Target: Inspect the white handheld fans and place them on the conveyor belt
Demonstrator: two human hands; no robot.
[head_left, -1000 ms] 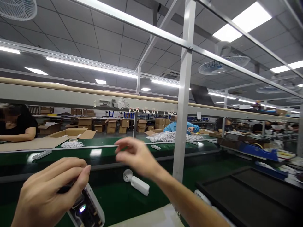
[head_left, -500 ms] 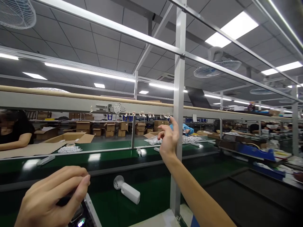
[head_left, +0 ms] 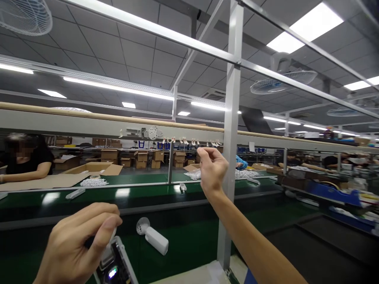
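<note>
My left hand (head_left: 79, 240) is closed at the lower left, thumb pressed to the fingers; whatever they hold is hidden. Below it lies an opened device (head_left: 114, 266), dark inside with a pale rim and a small bright light, partly covered by the hand. My right hand (head_left: 213, 169) is raised before the upright post, thumb and fingers closed in a pinch; anything between them is too small to make out. Just above it, small pale strips (head_left: 214, 143) hang from the lower edge of the rail (head_left: 189, 133). A white handheld fan (head_left: 156, 240) lies on the green belt (head_left: 183, 221).
A metal post (head_left: 232, 118) rises close to my right forearm. Piles of small white parts (head_left: 94, 182) and an open carton (head_left: 89, 169) are across the belt. A person in black (head_left: 28, 157) sits at the far left. Blue trays (head_left: 334, 193) stand at the right.
My right hand's raised finger has come down, and its fingers have closed together below the strips. My left hand stays pinched. The view has turned slightly left, and the white fan has shifted slightly left.
</note>
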